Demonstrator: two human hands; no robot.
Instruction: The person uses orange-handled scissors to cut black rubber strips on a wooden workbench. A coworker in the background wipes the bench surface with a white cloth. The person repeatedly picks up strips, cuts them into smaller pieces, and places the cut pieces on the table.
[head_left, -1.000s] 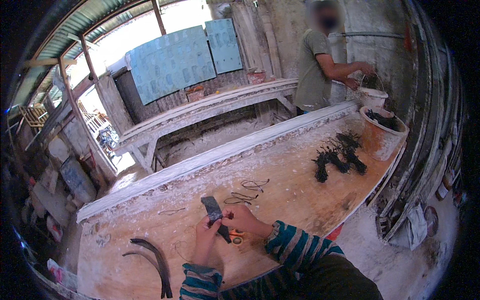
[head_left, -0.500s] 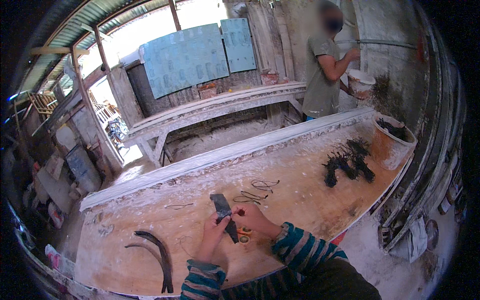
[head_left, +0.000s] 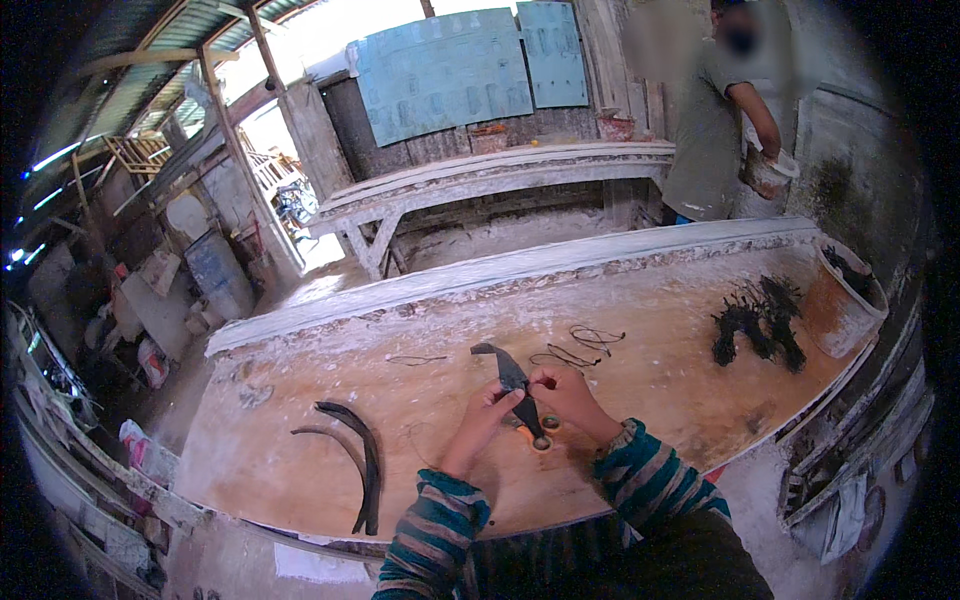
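1. The left hand (head_left: 487, 408) and the right hand (head_left: 562, 392) meet just above the near edge of the surface (head_left: 660, 380). Both are curled shut on a dark curved strip (head_left: 510, 375), the left pinching it from the side near its middle and the right closing on it a little higher, fingers bent round it.
2. The strip stands tilted, its upper end hooked over to the left and its lower end pointing down at a small orange tool (head_left: 535, 435) that lies on the surface just below the hands.
3. By its look the strip is thin, light and springy rather than rigid. It seems to keep its curve in the air without sagging, so I judge it will bend under pressure but not flop. The middle, where both hands already grip, is the best place to hold it; the narrow ends would twist.
4. To the left lie two long dark curved pieces (head_left: 362, 465), side by side and apart from the hands.
5. Beyond the hands lie loops of thin wire (head_left: 585, 345), and further right a heap of dark tangled fibre (head_left: 755, 325) beside a rusty bucket (head_left: 840, 305).
6. At the far wall stands another person (head_left: 715, 130), holding a pale bucket.
7. Against half a second ago, the strip is held higher and more upright, and the hands sit closer together on it.
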